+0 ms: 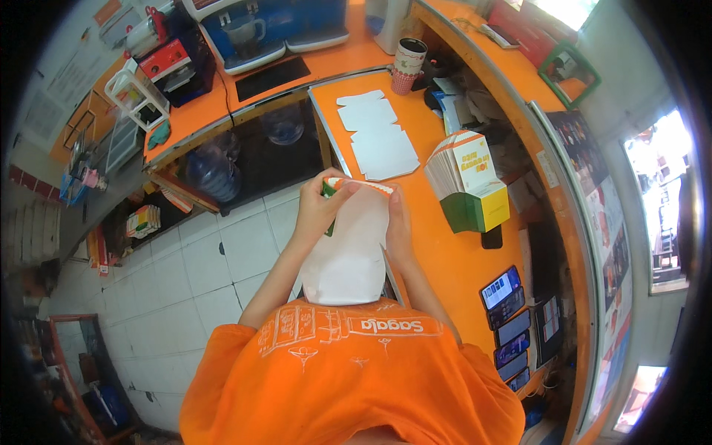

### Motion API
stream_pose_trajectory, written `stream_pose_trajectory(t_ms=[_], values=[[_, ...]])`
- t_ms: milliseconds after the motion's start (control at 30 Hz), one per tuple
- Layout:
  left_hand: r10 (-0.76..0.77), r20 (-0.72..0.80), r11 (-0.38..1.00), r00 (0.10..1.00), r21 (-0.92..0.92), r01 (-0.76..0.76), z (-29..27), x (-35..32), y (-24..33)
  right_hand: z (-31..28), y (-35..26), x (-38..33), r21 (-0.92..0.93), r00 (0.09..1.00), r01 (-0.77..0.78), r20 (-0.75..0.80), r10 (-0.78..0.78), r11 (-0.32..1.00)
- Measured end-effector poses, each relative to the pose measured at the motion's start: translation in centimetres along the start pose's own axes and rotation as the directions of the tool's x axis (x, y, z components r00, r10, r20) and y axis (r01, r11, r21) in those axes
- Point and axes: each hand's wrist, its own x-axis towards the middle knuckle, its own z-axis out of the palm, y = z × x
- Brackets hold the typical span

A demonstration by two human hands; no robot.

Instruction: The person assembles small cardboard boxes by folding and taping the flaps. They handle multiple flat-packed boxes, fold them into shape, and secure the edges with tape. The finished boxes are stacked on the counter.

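Observation:
Close to my chest I hold a partly folded cardboard food box (345, 245), its plain white side toward me. Its far edge is folded over and shows an orange and white striped band with some green at the left. My left hand (320, 206) pinches the far left corner, thumb on the striped fold. On the right edge, my right hand (399, 226) grips the card with the thumb near the end of the band. The box's lower end rests near my orange shirt. Beyond my hands, flat white box blanks (382, 148) lie on the orange table (437, 259).
To the right stands a stack of nested green, yellow and white boxes (475, 182). Several phones (508, 319) line the table's right side, beside a black phone (492, 239). A patterned cup (409, 65) stands at the back. Water jugs (211, 170) sit under the left counter.

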Motion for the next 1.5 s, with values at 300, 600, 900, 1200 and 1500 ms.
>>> stream_pose_trajectory(t_ms=[300, 600, 900, 1200, 1500], values=[[-0.184, 0.421, 0.983, 0.888, 0.053, 0.178, -2.3, -1.5, -0.4, -4.2, -0.4, 3.4, -0.155, 0.996, -0.022, -0.093, 0.008, 0.988], [-0.161, 0.051, 0.987, 0.986, -0.022, 0.162, 0.7, -2.0, -4.4, -1.0, -0.8, -2.6, -0.823, 0.943, 0.332, 0.293, -0.157, 0.46], [-0.269, 0.071, 0.956, 0.961, 0.142, 0.257, 1.1, -3.3, -2.9, -0.1, -2.3, -3.3, -0.782, 0.864, 0.333, 0.477, 0.162, 0.526], [0.441, 0.394, 0.719, 0.807, 0.383, -0.58, -1.8, -3.9, -1.0, -2.5, -1.8, -2.0, -0.636, 0.723, 0.261, 0.627, 0.289, 0.726], [-0.137, 0.787, 0.976, 0.601, 0.211, -0.055, -3.7, -2.1, 0.6, -2.8, -2.2, -1.5, -0.481, 0.748, 0.423, 0.664, 0.004, 0.768]])
